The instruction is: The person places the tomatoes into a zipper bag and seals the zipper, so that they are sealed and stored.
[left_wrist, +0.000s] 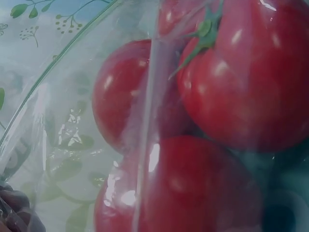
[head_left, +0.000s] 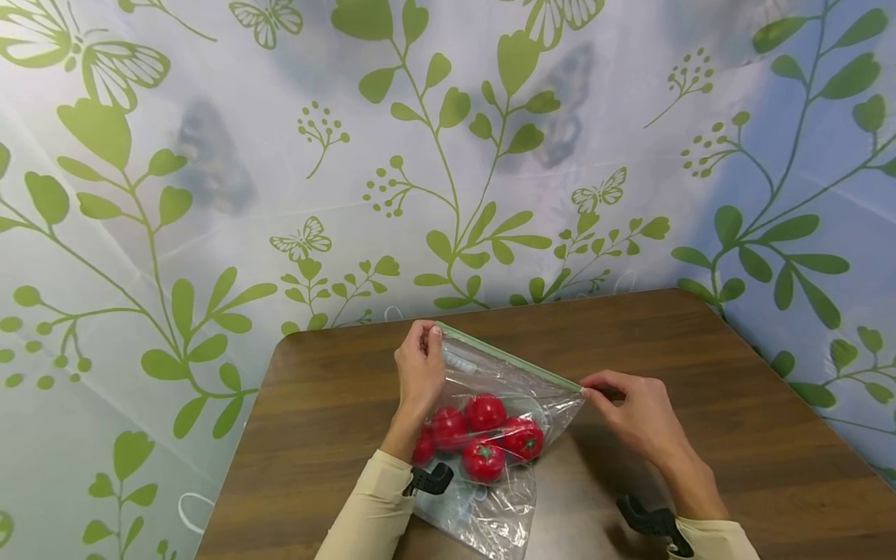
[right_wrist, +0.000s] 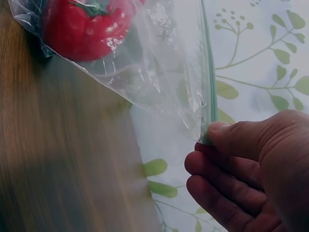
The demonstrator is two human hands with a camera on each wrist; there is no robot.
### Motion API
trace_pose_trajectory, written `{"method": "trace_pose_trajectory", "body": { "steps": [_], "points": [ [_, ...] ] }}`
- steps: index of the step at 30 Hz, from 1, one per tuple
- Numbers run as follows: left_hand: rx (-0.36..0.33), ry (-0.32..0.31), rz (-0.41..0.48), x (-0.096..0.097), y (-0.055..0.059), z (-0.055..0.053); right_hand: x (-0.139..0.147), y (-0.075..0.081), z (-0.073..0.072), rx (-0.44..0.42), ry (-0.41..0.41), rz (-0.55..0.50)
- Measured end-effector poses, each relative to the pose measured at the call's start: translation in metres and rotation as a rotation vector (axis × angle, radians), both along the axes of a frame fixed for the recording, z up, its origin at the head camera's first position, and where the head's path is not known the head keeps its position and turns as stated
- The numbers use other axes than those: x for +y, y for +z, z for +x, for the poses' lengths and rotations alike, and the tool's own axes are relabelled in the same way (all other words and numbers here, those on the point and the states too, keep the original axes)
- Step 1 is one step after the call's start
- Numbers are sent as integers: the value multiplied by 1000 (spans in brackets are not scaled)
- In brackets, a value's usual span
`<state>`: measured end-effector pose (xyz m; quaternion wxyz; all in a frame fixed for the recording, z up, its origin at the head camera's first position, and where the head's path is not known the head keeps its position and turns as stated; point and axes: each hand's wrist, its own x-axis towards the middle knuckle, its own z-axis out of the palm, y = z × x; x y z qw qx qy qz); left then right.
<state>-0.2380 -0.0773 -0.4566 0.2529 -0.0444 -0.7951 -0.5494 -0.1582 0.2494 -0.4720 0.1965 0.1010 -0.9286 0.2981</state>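
Observation:
Between both hands hangs a clear zip bag [head_left: 507, 372] with a green zip strip along its top edge. Several red tomatoes [head_left: 484, 412] lie inside it, some with green stems. My left hand [head_left: 418, 373] pinches the upper left corner of the strip. At the lower right end of the strip, my right hand [head_left: 640, 412] pinches the other corner between thumb and forefinger. The right wrist view shows that thumb [right_wrist: 236, 135] pressed on the corner, the other fingers curled below. Tomatoes [left_wrist: 241, 72] behind the clear film fill most of the left wrist view.
A second clear plastic piece [head_left: 490, 513] spreads over the brown wooden table [head_left: 329, 404] beneath the tomatoes. Behind the table's far edge hangs a white curtain [head_left: 315, 194] printed with green leaves and butterflies. Black wrist straps [head_left: 651, 519] sit near the sleeves.

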Motion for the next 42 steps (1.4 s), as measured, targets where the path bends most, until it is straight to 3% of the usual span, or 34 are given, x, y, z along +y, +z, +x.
{"method": "trace_pose_trajectory", "body": {
  "steps": [10,21,28,32,36,42],
  "points": [
    [-45,34,-5,-1,-1,-5,1,0,-4,-37,5,-6],
    [-156,54,-14,-4,-10,-22,-8,-11,-26,-70,-28,-35],
    [-324,-41,51,-7,-9,-21,-8,-20,-39,-128,-48,-42],
    [-395,-111,46,-9,-9,-21,-8,-26,-45,-179,-81,-49],
    [-412,-160,-22,-12,-10,-20,-11,-33,-52,-183,-104,-61],
    [-408,-134,-155,-15,-20,-25,-15,-42,-59,-206,-116,-80]
  ]
}}
